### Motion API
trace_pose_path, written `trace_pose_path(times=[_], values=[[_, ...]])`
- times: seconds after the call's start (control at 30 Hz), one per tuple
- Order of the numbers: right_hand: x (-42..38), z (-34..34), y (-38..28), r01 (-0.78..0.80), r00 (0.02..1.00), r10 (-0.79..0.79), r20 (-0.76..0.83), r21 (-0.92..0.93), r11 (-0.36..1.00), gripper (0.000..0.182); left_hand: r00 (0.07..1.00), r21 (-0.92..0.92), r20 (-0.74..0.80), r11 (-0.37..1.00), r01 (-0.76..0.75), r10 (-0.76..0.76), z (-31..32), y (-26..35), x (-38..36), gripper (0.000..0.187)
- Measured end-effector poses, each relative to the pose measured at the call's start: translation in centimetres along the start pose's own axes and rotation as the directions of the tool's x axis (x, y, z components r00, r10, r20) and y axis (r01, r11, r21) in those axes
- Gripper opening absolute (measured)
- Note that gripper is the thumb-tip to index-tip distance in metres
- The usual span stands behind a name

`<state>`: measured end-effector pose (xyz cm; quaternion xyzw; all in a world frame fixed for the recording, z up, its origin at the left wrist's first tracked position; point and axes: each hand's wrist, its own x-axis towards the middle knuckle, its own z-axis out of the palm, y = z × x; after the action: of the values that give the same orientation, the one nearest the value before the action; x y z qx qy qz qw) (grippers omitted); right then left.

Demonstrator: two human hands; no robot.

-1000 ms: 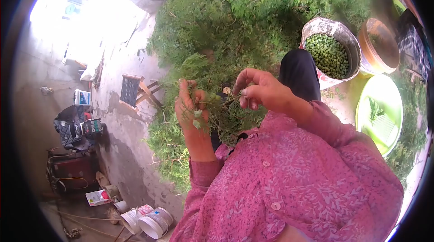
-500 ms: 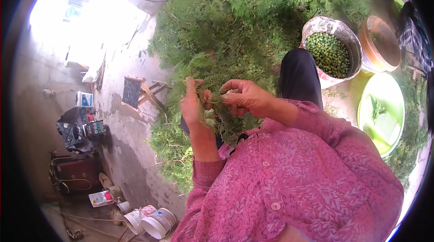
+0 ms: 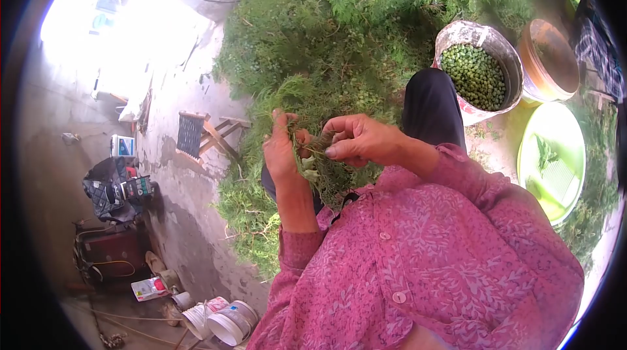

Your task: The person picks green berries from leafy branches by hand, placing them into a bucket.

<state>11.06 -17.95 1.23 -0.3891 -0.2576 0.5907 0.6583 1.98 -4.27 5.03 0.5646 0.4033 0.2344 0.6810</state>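
Observation:
My left hand [image 3: 282, 154] is closed round a feathery conifer sprig [image 3: 287, 92], whose green tips stick up above the fingers. Close by on the right, my right hand [image 3: 366, 141] has thumb and fingers pinched on the sprig's thin stems. Whether a small cone sits between those fingertips is hidden. Beneath and beyond both hands spreads a large heap of green conifer branches [image 3: 313, 36] bearing small round cones. To the right, a worn whitish bucket [image 3: 450, 39] holds many green cones [image 3: 473, 75].
An orange-tan bucket [image 3: 530, 66] and a lime-green basin [image 3: 568, 128] with a sprig in it stand at right. My dark-trousered knee [image 3: 428, 105] is beside the bucket. A folding stool [image 3: 206, 137] stands at left; white buckets [image 3: 228, 320] lie lower left.
My right hand has shifted slightly, its fingers curling more and the thumb coming down on the stems. My left hand still holds the sprig, a little lower and to the right.

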Motion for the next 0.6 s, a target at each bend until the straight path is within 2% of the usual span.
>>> trace_pose_path(times=[0.17, 0.27, 0.33, 0.37, 0.43, 0.47, 0.53, 0.6], values=[[0.0, -0.2, 0.2, 0.004, 1.0, -0.004, 0.007, 0.022, 1.0, 0.027, 1.0, 0.003, 0.014, 1.0, 0.017, -0.017, 0.2, -0.1, 0.0, 0.034], [-0.3, -0.2, 0.2, 0.033, 0.997, -0.038, -0.073, -0.071, 0.997, 0.022, 0.998, -0.068, 0.053, 0.997, -0.03, 0.034, 0.3, -0.1, -0.2, 0.033], [-0.7, 0.0, -0.2, 0.114, 0.963, -0.135, -0.233, -0.102, 0.988, 0.016, 1.0, -0.144, -0.01, 0.989, -0.029, 0.028, 0.6, -0.3, 0.0, 0.035], [-0.9, 0.2, -0.6, 0.114, 0.963, -0.135, -0.232, -0.102, 0.988, 0.016, 1.0, -0.144, -0.011, 0.989, -0.03, 0.029, 1.0, -0.2, -0.2, 0.035], [-1.6, 0.8, -1.5, 0.2, 0.93, -0.252, -0.269, -0.206, 0.958, 0.015, 0.995, -0.057, -0.08, 0.997, 0.057, -0.062, 2.3, 0.7, -1.1, 0.035], [-1.8, 1.1, -1.6, 0.198, 0.93, -0.25, -0.269, -0.206, 0.958, 0.015, 0.995, -0.058, -0.08, 0.997, 0.059, -0.063, 2.2, 0.6, -0.9, 0.035], [-2.4, 1.6, -2.0, 0.273, 0.926, -0.331, -0.183, -0.281, 0.92, 0.015, 0.999, -0.037, 0.044, 0.999, 0.026, -0.024, 1.9, 0.4, -0.3, 0.034], [-3.6, 2.4, -3.8, 0.223, 0.94, -0.28, -0.193, -0.271, 0.936, 0.014, 0.999, -0.025, 0.05, 1.0, 0.013, -0.011, 1.9, 0.6, -0.5, 0.034]])
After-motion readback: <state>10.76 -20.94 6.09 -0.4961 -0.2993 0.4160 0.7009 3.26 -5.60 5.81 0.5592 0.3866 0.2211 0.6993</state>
